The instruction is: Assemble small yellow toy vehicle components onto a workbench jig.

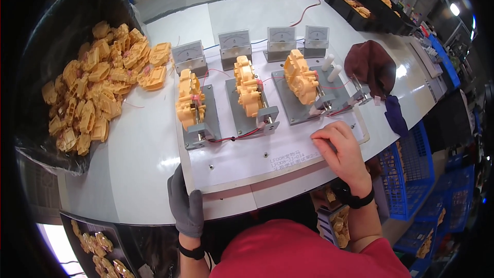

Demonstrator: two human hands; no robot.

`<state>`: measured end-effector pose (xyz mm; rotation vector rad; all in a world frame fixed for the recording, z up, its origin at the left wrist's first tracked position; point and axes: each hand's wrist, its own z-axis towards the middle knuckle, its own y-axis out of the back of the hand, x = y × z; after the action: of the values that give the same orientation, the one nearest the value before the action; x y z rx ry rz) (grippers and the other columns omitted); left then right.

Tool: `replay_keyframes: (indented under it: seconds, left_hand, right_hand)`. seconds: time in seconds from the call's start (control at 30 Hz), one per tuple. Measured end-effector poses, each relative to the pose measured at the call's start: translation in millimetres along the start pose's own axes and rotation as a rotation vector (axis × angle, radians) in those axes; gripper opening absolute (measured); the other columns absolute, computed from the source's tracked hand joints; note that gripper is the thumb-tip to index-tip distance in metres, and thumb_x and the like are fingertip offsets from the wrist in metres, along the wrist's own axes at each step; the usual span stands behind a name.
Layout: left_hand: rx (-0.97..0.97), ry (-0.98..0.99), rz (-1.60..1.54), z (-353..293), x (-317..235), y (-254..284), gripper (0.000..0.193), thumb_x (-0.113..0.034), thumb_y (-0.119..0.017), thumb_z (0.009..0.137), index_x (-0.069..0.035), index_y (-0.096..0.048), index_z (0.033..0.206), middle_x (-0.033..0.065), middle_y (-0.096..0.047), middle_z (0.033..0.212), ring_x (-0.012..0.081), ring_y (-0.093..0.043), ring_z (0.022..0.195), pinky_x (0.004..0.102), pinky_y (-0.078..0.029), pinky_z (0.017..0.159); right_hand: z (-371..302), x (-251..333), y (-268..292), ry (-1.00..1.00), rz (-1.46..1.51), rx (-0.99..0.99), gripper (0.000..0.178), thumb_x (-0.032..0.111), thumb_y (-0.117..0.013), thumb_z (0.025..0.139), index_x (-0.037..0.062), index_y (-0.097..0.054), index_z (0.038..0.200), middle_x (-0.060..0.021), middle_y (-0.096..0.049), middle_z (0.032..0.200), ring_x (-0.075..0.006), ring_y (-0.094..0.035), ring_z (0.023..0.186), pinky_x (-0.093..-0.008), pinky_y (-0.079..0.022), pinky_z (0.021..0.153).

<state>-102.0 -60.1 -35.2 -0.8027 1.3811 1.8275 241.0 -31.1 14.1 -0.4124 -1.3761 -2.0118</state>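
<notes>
A white board [239,162] lies on the table before me, carrying three grey fixtures. Yellow-orange plastic gearbox housings sit upright on them: a left one [189,100], a middle one [248,87] and a right one [301,78]. Red and black wires join the fixtures' front brackets. My left hand [186,203], in a grey glove, rests at the board's front left corner, fingers stretched along the edge and thumb apart. My bare right hand [340,152] hovers over the board's right front part, below the right fixture, fingers loosely bent, with nothing visible in it.
Several analog meters [235,46] stand behind the fixtures. A black-lined bin [31,98] at left holds a heap of similar yellow parts [98,77]. A dark red cloth [373,67] lies at right. Blue crates [406,175] stand beside the table; black trays [355,7] sit at the back.
</notes>
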Motion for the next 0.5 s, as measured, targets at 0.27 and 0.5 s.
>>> replay_keyframes:
  seconds: [0.27, 0.5]
  left_hand:
    - [0.002, 0.003, -0.012, 0.0, -0.6, 0.0, 0.068, -0.046, -0.049, 0.092, 0.006, -0.045, 0.135, 0.0224, -0.053, 0.130, 0.0354, -0.049, 0.120, 0.0426, -0.037, 0.103]
    - [-0.001, -0.008, 0.004, -0.1, -0.8, 0.8, 0.068, -0.046, -0.049, 0.092, 0.006, -0.045, 0.135, 0.0225, -0.053, 0.130, 0.0358, -0.049, 0.120, 0.0425, -0.037, 0.103]
  right_hand:
    - [1.2, 1.5, 0.3, 0.002, 0.003, 0.008, 0.010, 0.005, -0.068, 0.084, 0.0042, -0.066, 0.093, -0.0080, -0.059, 0.089, -0.0271, -0.056, 0.088, -0.0352, -0.045, 0.079]
    - [1.6, 1.9, -1.2, 0.011, -0.010, -0.011, 0.009, 0.005, -0.068, 0.083, 0.0043, -0.065, 0.092, -0.0078, -0.059, 0.088, -0.0273, -0.056, 0.086, -0.0358, -0.044, 0.077]
